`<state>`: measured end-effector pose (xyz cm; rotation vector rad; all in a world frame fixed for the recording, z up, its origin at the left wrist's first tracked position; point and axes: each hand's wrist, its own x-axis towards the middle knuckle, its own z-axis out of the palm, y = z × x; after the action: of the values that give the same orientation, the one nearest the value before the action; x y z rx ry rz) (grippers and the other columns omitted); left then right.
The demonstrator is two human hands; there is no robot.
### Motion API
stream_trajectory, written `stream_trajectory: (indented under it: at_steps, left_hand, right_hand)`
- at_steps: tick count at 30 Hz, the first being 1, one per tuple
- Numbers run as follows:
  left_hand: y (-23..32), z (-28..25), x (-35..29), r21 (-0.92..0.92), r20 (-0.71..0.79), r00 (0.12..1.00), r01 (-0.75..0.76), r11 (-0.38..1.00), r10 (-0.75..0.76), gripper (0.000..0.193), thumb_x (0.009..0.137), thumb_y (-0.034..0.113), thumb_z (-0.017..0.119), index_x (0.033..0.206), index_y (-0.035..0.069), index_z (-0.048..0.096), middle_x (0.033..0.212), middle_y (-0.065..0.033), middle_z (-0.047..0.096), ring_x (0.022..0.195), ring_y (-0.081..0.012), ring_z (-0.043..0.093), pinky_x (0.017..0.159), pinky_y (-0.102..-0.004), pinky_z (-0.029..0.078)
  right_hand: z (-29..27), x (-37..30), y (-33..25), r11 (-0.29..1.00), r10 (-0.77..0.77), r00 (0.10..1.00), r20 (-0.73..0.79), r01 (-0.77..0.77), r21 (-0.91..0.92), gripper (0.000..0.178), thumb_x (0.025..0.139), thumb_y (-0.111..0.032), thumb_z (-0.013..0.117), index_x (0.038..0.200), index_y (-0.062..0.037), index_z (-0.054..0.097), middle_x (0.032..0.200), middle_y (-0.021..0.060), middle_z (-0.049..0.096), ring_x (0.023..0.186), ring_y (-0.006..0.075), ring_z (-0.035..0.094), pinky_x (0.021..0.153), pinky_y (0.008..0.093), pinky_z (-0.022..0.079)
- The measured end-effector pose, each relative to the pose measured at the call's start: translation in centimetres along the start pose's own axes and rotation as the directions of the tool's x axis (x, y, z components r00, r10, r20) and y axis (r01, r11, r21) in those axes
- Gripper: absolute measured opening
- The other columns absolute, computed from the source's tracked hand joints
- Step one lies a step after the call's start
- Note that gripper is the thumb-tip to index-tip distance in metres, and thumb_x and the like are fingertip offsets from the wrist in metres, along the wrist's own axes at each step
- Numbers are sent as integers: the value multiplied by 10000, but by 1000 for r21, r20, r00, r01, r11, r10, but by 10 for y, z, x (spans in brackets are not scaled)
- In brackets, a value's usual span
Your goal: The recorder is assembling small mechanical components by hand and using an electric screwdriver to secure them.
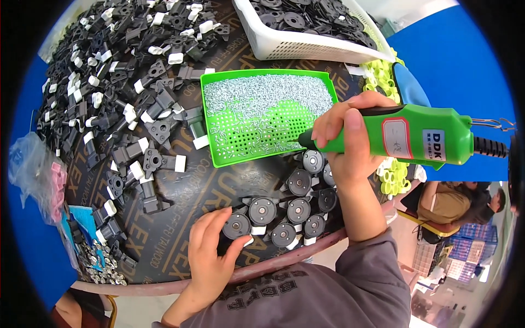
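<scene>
- Clear plastic bag (30, 164) with pink pieces: lying far left of the left hand, at the desk (180, 257) edge.
- Heap of black-and-white plastic parts (117, 71): spreading up and left of the left hand.
- Left hand (210, 257): resting on the desk, fingers curled and pinching the nearest round black part (237, 225) at its rim.
- Round black assemblies (298, 210): sitting in a cluster just right of the left hand, below the right hand.
- Green perforated tray (214, 117): lying just left of the right hand, carrying small silver screws (262, 95); the driver tip is touching its lower right corner.
- Right hand (347, 139): wrapping closed around a green electric screwdriver (415, 136).
- White basket (306, 46) of black discs: standing above the right hand.
- Yellow-green rings (391, 180): piling right of it.
- Risk, as judged: the tip seems likely to nudge the tray and scatter screws; a screw could drop off the tip before reaching the pinched part.
</scene>
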<state>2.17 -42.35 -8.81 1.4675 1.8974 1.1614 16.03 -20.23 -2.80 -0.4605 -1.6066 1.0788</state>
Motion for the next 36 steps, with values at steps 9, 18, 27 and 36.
stream_trajectory:
  at_steps: [9, 18, 27, 36]
  left_hand:
    - [0, 0, -1, -30, -17, 999, 29, 999, -30, 555, 737, 142, 816, 1229, 21, 590, 1190, -129, 598, 1112, -339, 541, 938, -409, 447]
    - [-2, -7, 1, -13, -37, 999, 10, 1000, -11, 539, 714, 132, 820, 1208, 65, 616, 1173, -90, 617, 1200, -356, 477, 984, -434, 426]
    - [-2, -10, 0, -34, -12, 1000, -13, 999, 12, 552, 717, 101, 798, 1231, 63, 599, 1174, -106, 603, 1197, -356, 480, 990, -441, 425]
    - [-3, -10, 0, -41, -22, 999, -30, 999, 30, 565, 721, 84, 785, 1249, 55, 585, 1184, -112, 599, 1212, -352, 472, 999, -435, 419]
  right_hand:
    - [2, -4, -12, 988, -98, 995, -18, 99, 119, 187, 950, -68, 543, 1099, -46, 432, 643, 78, 531, 504, 165, 526, 463, 317, 465]
    - [56, -39, -80, 936, -204, 865, 458, 36, 349, 283, 924, -146, 645, 1073, -53, 424, 693, 107, 576, 499, 218, 593, 430, 332, 526]
    - [78, -56, -59, 922, -163, 886, 433, -19, 386, 321, 719, 23, 686, 990, 31, 514, 694, 109, 564, 522, 254, 567, 461, 356, 495]
    - [76, -42, -59, 959, -151, 756, 637, -44, 280, 250, 877, -65, 627, 1027, -22, 432, 732, 123, 581, 515, 214, 554, 491, 372, 526]
